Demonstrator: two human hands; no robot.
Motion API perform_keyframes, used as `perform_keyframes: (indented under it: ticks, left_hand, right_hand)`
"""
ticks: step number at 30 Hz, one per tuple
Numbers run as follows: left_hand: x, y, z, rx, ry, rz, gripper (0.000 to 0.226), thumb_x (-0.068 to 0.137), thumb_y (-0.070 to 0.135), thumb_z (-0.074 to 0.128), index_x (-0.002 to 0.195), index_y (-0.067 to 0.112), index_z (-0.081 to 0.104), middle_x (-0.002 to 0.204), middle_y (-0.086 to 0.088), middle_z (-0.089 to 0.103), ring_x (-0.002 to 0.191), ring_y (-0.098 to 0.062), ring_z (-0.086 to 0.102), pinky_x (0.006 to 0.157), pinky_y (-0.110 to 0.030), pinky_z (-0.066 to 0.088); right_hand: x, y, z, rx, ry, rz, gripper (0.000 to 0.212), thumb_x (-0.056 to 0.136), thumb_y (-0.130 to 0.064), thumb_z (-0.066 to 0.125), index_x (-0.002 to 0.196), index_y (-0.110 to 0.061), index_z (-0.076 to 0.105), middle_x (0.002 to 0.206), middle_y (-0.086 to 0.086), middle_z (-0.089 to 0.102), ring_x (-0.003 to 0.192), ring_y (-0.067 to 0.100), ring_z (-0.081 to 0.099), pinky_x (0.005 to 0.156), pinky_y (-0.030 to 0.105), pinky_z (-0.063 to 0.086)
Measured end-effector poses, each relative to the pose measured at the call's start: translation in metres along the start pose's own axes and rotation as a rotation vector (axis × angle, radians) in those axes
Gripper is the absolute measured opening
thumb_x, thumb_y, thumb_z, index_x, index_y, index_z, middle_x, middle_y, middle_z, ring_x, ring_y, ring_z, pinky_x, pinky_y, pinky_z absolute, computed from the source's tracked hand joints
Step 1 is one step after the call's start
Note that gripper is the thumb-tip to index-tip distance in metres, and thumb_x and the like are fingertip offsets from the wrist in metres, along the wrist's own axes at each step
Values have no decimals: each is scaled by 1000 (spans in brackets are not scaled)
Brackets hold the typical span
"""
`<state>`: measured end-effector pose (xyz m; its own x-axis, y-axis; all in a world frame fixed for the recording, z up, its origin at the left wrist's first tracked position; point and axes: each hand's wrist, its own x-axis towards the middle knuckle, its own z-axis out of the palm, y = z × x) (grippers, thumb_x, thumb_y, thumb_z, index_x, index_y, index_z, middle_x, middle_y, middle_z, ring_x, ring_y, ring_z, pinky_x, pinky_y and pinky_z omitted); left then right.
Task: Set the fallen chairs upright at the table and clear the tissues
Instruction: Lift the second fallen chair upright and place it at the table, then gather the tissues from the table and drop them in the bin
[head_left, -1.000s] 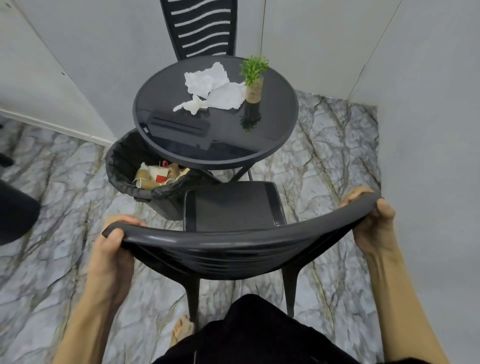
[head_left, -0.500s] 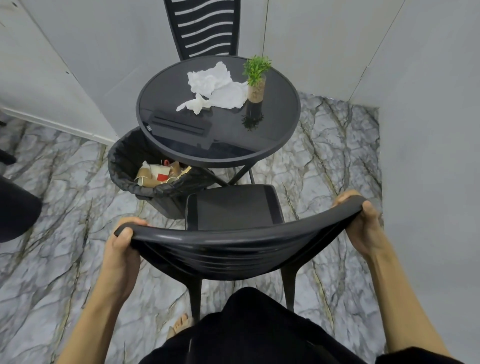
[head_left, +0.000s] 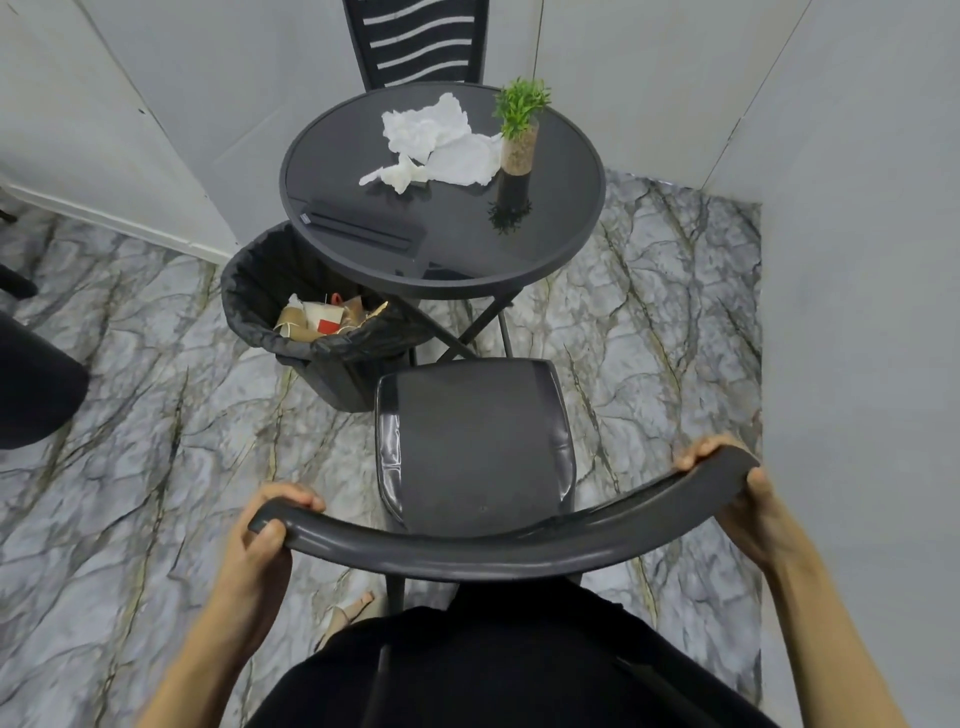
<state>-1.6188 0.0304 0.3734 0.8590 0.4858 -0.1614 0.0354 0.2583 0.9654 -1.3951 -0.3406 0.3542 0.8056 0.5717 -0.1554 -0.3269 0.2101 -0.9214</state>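
A black chair (head_left: 475, 447) stands upright right in front of me, its seat facing the round black table (head_left: 566, 228). My left hand (head_left: 260, 551) grips the left end of its curved backrest top, and my right hand (head_left: 743, 493) grips the right end. Crumpled white tissues (head_left: 439, 143) lie on the far half of the table. A second black chair (head_left: 415, 41) stands upright behind the table against the wall; only its slatted back shows.
A small green potted plant (head_left: 519, 130) stands on the table beside the tissues. A black-lined waste bin (head_left: 311, 322) with paper rubbish sits left of the table. Grey walls close in at back and right. Marble floor spreads to the left, with a dark object (head_left: 31, 384) at the edge.
The chair has tipped forward to stand level and slid a little toward the table. Both hands stayed on the backrest ends and moved with it.
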Motion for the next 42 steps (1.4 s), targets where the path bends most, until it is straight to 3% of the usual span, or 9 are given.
perform_keyframes:
  ticks: [18,21,24,27,30,33,36,38,42]
  left_hand:
    - [-39,-11,-12,47,-31,-78,56,40,64,80,75,24,68,82,10,69,96,-4,64,76,-14,52]
    - [-37,-3,-19,99,-115,-149,37,48,44,80,77,25,68,90,9,72,103,-8,63,77,-15,54]
    - [-29,13,-25,231,-235,-173,56,47,60,79,92,28,69,110,12,71,108,-1,60,82,-11,51]
    - [-13,29,-31,293,-323,-173,69,54,68,71,106,24,65,124,12,65,119,0,55,91,-4,43]
    - [15,43,-43,370,-326,-137,72,57,71,66,111,24,62,124,17,63,118,1,55,88,-3,44]
    - [51,55,-65,492,-317,-71,61,62,72,61,111,35,59,119,26,62,116,5,55,91,-6,45]
    - [88,64,-90,630,-293,-6,28,85,37,58,112,36,54,115,23,62,115,3,53,102,-22,40]
    - [112,69,-106,762,-264,63,30,90,23,55,120,27,51,124,7,57,118,-7,50,104,-26,36]
    - [157,75,-140,1000,-294,142,47,89,20,57,133,12,44,137,-9,51,127,-23,46,102,-28,34]
  right_hand:
    - [-43,0,-5,-87,16,131,64,41,-58,86,89,-19,70,89,-1,71,89,13,67,76,23,56]
    - [-47,-20,-6,-296,35,135,46,45,-35,88,87,-22,73,90,-5,76,93,13,67,78,18,56]
    - [-34,-47,2,-552,-50,136,38,65,0,73,92,-26,74,98,-10,76,106,8,64,89,8,48]
    - [-12,-74,39,-687,-80,158,26,68,-32,75,94,-30,74,105,-14,74,110,-1,61,96,5,43]
    - [21,-85,91,-919,-160,177,59,53,-72,71,100,-35,71,112,-20,69,110,-11,56,94,17,46]
    - [61,-78,153,-1091,-274,235,48,68,-55,64,113,-36,63,117,-20,65,112,-11,54,103,25,37]
    - [104,-56,217,-1214,-355,262,49,83,-43,61,129,-30,49,137,-8,51,124,5,47,111,32,33]
    - [130,-36,258,-1287,-394,261,55,89,-37,59,138,-26,38,146,-3,40,132,11,39,111,30,30]
    - [171,7,327,-1389,-372,250,64,92,-31,56,146,-16,24,153,5,29,139,19,30,111,29,26]
